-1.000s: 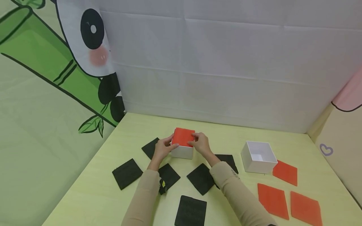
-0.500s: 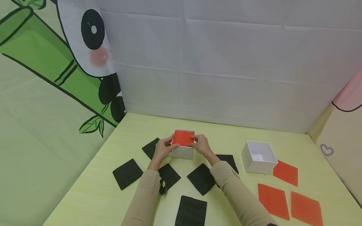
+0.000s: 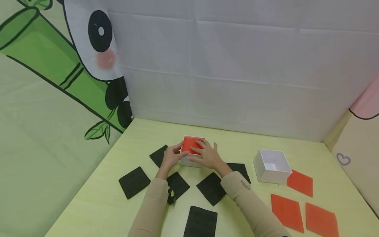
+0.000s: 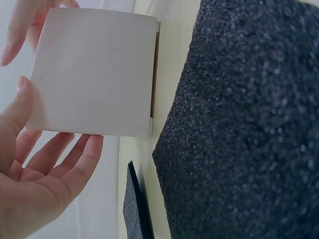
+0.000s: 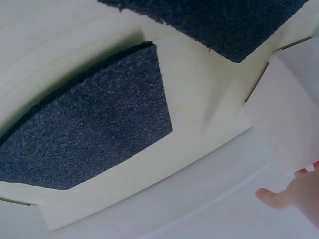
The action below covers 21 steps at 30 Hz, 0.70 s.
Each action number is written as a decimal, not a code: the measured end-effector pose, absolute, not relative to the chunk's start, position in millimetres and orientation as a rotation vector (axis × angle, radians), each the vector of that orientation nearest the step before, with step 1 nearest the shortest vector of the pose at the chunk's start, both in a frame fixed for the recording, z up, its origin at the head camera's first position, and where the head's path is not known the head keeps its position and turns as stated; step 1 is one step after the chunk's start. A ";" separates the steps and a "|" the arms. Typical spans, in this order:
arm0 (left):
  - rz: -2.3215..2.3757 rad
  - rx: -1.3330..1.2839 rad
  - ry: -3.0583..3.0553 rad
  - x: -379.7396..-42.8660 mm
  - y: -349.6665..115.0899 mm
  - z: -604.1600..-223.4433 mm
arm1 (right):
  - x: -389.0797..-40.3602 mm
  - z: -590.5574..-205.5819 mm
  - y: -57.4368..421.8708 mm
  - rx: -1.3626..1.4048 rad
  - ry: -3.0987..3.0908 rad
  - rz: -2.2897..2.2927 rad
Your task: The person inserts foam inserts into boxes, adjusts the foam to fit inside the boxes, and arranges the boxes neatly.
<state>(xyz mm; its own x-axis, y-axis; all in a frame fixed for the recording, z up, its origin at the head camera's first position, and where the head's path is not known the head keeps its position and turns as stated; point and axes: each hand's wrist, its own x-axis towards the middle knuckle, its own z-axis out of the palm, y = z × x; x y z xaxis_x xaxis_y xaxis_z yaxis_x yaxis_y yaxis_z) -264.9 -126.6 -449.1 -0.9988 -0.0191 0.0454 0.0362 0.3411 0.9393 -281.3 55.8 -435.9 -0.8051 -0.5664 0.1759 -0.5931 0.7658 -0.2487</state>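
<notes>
In the head view, a small white box point(image 3: 185, 160) stands near the table's back. A red square sheet point(image 3: 188, 144) lies within its rim at the top. My left hand point(image 3: 170, 157) grips the box at its left side. The left wrist view shows the left hand's point(image 4: 47, 186) fingers along one side of the white box point(image 4: 94, 72) and its thumb at the upper edge. My right hand point(image 3: 209, 156) spreads its fingers over the red sheet and the box's right part. Only part of the right hand point(image 5: 299, 196) shows in the right wrist view, beside the box.
Several black, rough-textured squares point(image 3: 134, 182) lie around the forearms. A second white box point(image 3: 270, 176), open at the top, stands to the right. Loose red squares point(image 3: 287, 212) lie in front of it. A pale cloth wall point(image 3: 225, 79) closes the table's back.
The red sheet has sunk from over the rim to inside the box's top. My right hand has gone from pinching its right edge to spread fingers over it. The left hand keeps its place.
</notes>
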 end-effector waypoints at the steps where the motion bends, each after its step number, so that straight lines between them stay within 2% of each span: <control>1: -1.779 -0.018 -2.532 -265.0 -126.5 -449.3 | -281.2 -435.9 56.0 0.948 -2.874 0.430; 15: -1.757 -0.019 -2.531 -265.7 -125.2 -450.6 | -282.4 -435.5 52.1 0.945 -2.912 0.225; 21: -1.742 -0.016 -2.535 -265.2 -125.5 -450.3 | -282.7 -435.9 52.5 0.910 -2.826 0.332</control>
<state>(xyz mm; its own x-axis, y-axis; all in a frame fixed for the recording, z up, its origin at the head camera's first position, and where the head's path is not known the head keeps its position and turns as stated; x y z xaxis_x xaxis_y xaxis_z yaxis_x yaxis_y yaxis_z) -265.2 -125.5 -450.3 -0.9978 -0.0285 0.0601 0.0459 0.3589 0.9323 -282.7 52.5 -435.9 -0.8038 -0.5558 0.2122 -0.5898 0.7911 -0.1623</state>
